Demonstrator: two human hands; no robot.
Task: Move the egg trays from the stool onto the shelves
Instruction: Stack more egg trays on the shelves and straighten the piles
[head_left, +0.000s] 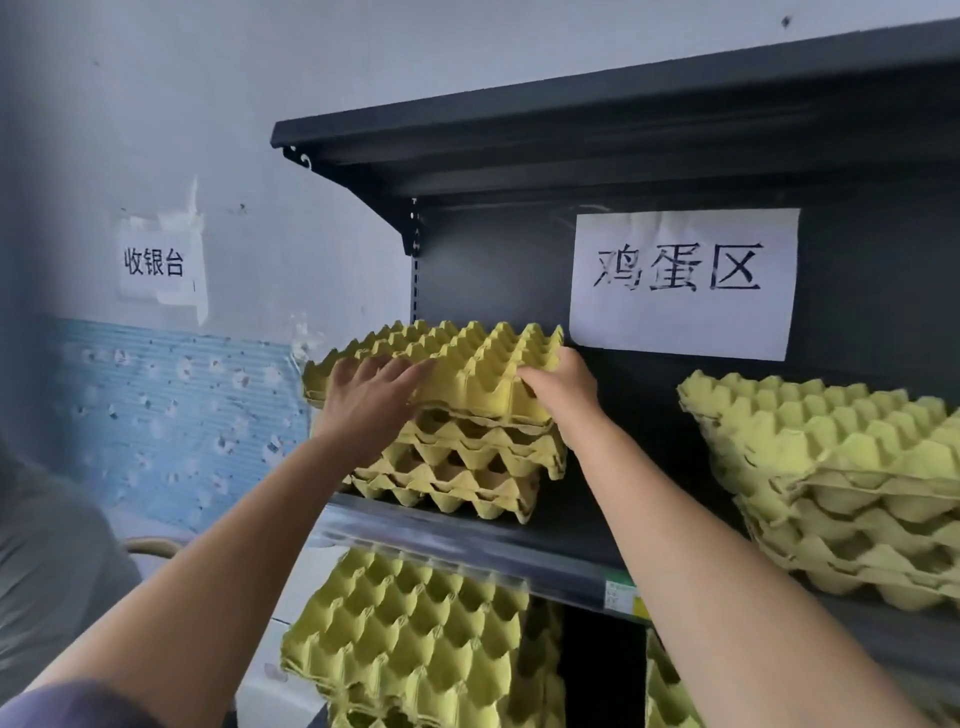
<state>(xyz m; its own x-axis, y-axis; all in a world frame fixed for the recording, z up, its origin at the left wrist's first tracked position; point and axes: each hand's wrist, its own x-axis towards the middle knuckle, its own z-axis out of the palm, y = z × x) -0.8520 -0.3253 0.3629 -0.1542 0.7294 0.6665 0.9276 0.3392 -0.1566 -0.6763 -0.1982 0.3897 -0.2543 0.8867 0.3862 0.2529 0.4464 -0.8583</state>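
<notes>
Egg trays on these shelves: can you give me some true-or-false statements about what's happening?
1. The left hand and right hand are both on the top tray. True.
2. The trays are blue. False: they are yellow-green.
3. A second stack sits further right on the same shelf. True.
4. The level below holds nothing. False: lower trays sit there.
5. A paper sign hangs on the back panel. True.

Shop: metal shelving (571, 122), cashier sign (154, 261).
</notes>
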